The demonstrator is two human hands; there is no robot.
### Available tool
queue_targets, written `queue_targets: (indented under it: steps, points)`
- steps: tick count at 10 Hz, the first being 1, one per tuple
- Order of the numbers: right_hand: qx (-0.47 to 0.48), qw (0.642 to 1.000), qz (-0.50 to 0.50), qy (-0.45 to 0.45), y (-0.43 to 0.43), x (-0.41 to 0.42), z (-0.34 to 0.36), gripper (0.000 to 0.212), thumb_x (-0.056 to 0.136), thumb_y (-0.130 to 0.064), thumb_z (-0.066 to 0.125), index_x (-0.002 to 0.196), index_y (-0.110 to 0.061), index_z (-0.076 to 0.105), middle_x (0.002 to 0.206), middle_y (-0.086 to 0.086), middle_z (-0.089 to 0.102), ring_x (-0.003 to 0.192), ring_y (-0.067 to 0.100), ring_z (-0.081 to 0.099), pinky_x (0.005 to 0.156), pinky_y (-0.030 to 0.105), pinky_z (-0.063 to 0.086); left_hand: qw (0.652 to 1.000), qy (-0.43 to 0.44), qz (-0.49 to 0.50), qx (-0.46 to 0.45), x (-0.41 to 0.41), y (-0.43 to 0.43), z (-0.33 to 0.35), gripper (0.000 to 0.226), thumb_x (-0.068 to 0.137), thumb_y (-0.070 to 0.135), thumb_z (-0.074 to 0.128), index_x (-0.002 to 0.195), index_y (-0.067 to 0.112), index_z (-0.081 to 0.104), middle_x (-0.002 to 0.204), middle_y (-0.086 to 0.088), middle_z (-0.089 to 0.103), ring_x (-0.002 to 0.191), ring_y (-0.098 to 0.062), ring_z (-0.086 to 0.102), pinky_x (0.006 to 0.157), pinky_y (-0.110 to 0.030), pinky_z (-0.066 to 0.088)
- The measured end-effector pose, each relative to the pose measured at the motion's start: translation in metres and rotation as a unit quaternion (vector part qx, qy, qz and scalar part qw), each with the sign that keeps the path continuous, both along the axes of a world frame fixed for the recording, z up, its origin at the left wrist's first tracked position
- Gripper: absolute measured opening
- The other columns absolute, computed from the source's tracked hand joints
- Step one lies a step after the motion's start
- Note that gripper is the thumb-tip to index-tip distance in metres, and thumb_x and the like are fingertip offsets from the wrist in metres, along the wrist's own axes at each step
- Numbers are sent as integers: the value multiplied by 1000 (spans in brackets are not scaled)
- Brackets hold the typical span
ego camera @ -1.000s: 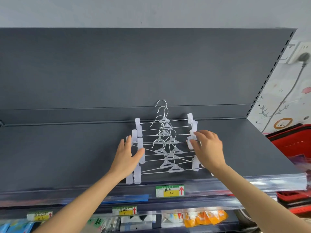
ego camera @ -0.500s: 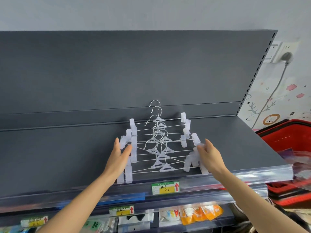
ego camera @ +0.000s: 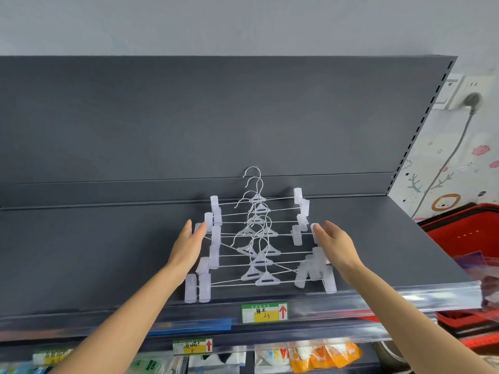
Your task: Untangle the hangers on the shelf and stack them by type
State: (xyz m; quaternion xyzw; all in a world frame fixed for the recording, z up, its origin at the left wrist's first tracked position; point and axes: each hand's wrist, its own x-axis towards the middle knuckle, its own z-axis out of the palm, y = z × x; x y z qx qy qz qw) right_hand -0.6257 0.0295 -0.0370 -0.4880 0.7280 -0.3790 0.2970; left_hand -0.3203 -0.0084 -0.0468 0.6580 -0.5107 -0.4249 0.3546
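clip hangers [ego camera: 267, 280] piled on shelf [ego camera: 94, 252], L hand [ego camera: 189, 248] flat against clips, R hand [ego camera: 336, 245] spread, prob. touching clip

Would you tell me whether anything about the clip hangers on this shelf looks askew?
Yes. The clip hangers nearest the front of the shelf are skewed: their wires cross diagonally and the front-right clips bunch up tilted, while the rear ones lie roughly parallel.

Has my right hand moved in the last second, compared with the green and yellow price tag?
Yes. The right hand slid rightward, away from the green and yellow price tag, off the translucent white clip hangers' right ends to beside them.
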Motion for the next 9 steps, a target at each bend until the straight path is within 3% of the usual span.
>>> queue_targets:
  steps: [1, 2, 4, 5, 6, 8, 9]
  points:
    - [9, 999, 24, -32, -3, 3, 0, 34, 92, -38, 42, 75, -10, 37, 74, 3, 35, 68, 17, 29, 59, 31, 28, 1000, 26, -12, 9, -4, 0, -2, 64, 94, 52, 37, 150, 29, 15, 156, 9, 17, 143, -15, 18, 113, -41, 17]
    - [14, 999, 34, -33, -5, -3, -6, 43, 94, -38, 42, 88, 4, 49, 79, 7, 46, 73, 18, 38, 63, 34, 40, 1000, 30, -8, 4, 1, -3, -7, 64, 93, 53, 37, 149, 30, 16, 155, 11, 20, 142, -14, 21, 112, -39, 18]
    - [22, 998, 36, -50, -38, -15, 4, 45, 92, -38, 42, 91, 6, 47, 83, 8, 40, 75, 20, 35, 68, 31, 32, 998, 62, 2, 18, 3, -28, 0, 65, 92, 58, 35, 149, 30, 19, 156, 13, 17, 143, -11, 17, 114, -37, 15]
    - [44, 995, 54, -75, -51, -11, 4, 52, 95, -40, 42, 114, 8, 50, 136, 21, 37, 102, 42, 54, 93, 43, 45, 997, 52, -28, 39, -5, -34, 0, 70, 87, 63, 35, 147, 27, 25, 155, 9, 22, 141, -14, 22, 116, -44, 19]
    - [36, 995, 62, -75, -55, -10, -1, 54, 95, -40, 43, 122, 7, 44, 129, 26, 48, 120, 41, 45, 101, 53, 39, 998, 40, -36, 37, -5, -35, -3, 76, 84, 65, 37, 148, 27, 21, 156, 11, 19, 143, -14, 19, 116, -40, 17]
    - [5, 997, 56, -56, -41, -15, 11, 55, 95, -40, 44, 127, 4, 39, 137, 23, 44, 123, 40, 44, 105, 53, 37, 994, -54, -79, -53, -2, -30, 20, 68, 89, 58, 41, 148, 36, 16, 157, 16, 11, 144, -5, 9, 116, -38, 12]
    - [-6, 996, 70, -49, -24, -9, 19, 57, 94, -44, 45, 143, -16, 34, 147, 3, 42, 132, 24, 44, 109, 43, 37, 976, -132, -120, -121, -7, -26, 37, 69, 89, 52, 48, 149, 31, 19, 158, 10, 9, 144, -6, 5, 114, -34, 11]
